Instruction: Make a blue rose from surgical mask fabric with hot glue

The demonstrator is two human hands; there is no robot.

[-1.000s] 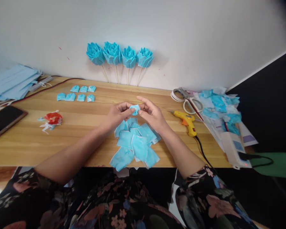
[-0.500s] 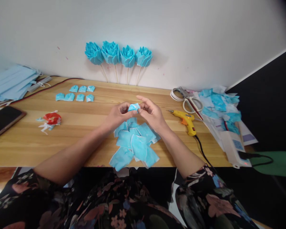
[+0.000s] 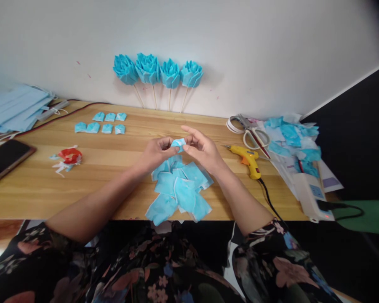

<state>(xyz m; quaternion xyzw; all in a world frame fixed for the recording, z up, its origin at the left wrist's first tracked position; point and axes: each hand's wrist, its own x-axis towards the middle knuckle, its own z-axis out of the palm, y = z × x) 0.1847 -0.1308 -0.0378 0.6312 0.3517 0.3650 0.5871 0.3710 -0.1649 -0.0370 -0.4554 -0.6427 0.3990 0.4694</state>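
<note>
Between both hands is a small folded petal [image 3: 178, 144] of blue mask fabric. My left hand [image 3: 159, 152] pinches its left side between thumb and fingers. On its right side, my right hand [image 3: 202, 147] grips it with the thumb in front, while the index finger sticks out away from it. Just below the hands lies a loose pile of cut blue fabric pieces [image 3: 185, 194], reaching the table's front edge. Several finished folded petals [image 3: 106, 128] sit in two rows at the back left. The fingertips behind the held petal are partly hidden.
Blue fabric flowers [image 3: 148, 69] on sticks lean against the wall. A yellow glue gun [image 3: 249, 159], scissors [image 3: 254, 138] and white tape [image 3: 234, 124] lie right, beside fabric scraps [image 3: 292, 134] and a power strip [image 3: 314, 197]. Left are masks [image 3: 15, 109], a phone [image 3: 8, 160] and a red scrap bundle [image 3: 70, 156].
The thumbs have shifted very slightly on the folded petal, which both hands still hold in the same place. The whole view has drifted a little; nothing else has moved.
</note>
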